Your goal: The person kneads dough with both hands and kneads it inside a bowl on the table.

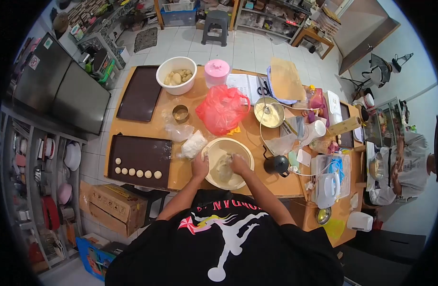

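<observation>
My left hand (200, 166) is closed on the left rim of a large cream-coloured bowl (246, 148) at the table's front edge. Inside the bowl's right side is my right hand (238, 164), its fingers curled at a pale, floury mixture (224, 171). What lies within those fingers is too small to make out. A white plastic bag (194, 144) lies just beyond my left hand. To the left, a dark baking tray (142, 155) carries several small round dough balls (140, 173) near its front edge.
Behind the bowl stands a red plastic bag (221, 109). A metal ring (181, 113), a white tub of pale lumps (176, 66) and a pink lidded container (217, 71) are farther back. Right are a mixing bowl (276, 117) and black jug (276, 165). Another person (409, 159) is far right.
</observation>
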Demonstrator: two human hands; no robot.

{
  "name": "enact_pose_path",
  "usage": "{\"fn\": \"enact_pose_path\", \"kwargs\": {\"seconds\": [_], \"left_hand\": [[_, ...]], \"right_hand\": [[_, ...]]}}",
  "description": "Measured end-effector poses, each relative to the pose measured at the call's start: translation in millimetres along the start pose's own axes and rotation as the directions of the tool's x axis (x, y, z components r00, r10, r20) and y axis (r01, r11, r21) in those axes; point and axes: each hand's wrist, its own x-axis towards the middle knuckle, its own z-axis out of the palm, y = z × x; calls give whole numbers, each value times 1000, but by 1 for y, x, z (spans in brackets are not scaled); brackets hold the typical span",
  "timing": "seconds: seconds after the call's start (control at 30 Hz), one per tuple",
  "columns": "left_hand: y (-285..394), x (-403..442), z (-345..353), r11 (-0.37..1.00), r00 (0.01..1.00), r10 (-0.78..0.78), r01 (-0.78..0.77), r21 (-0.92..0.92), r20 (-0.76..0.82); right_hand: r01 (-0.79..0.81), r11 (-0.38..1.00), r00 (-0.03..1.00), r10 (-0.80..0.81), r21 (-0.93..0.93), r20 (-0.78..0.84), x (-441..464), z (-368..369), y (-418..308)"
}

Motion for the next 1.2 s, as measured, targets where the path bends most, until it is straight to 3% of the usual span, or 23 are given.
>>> {"fn": "enact_pose_path", "kwargs": {"seconds": [0.07, 0.17, 0.27, 0.37, 0.47, 0.5, 0.6, 0.73, 0.83, 1.03, 1.13, 1.2], "left_hand": [[-2, -1, 1, 1000, 1000, -24, 25, -7, 15], [-6, 2, 5, 999, 999, -42, 42, 3, 11], [-7, 0, 7, 996, 997, -69, 68, 60, 16], [-2, 2, 3, 992, 996, -82, 79, 100, 25], [-6, 1, 6, 995, 999, -35, 35, 91, -6], [-4, 1, 6, 996, 1000, -11, 13, 83, -24], [0, 1, 3, 991, 997, -65, 61, 119, 30], [0, 0, 4, 992, 998, -55, 54, 112, 12], [-2, 1, 1, 994, 999, -24, 20, 110, 31], [4, 2, -4, 997, 1000, 16, -17, 70, 22], [2, 1, -4, 998, 999, 16, -18, 64, 36], [-4, 2, -1, 997, 999, 33, -35, 71, 26]], "right_hand": [[91, 996, 996, -91, -5, 20, -14, -12, -20], [90, 996, 987, -88, -9, 134, -24, -37, -33], [116, 988, 967, -136, 103, 216, -41, -58, -45], [268, 960, 944, -277, 78, 179, -50, -43, -24], [228, 972, 941, -205, -60, 269, -69, -47, -42], [283, 955, 934, -254, -88, 250, -72, -43, -45], [256, 953, 930, -195, -165, 311, -74, -33, -61], [95, 978, 975, -54, -187, 216, -52, 12, -57], [37, 988, 969, 2, -153, 247, -37, 18, -67], [-99, 994, 995, 99, -37, 12, -23, 24, -87], [-74, 997, 988, 71, -15, -134, -5, 48, -68], [-190, 967, 979, 200, 170, -40, 16, 60, -49]]}}
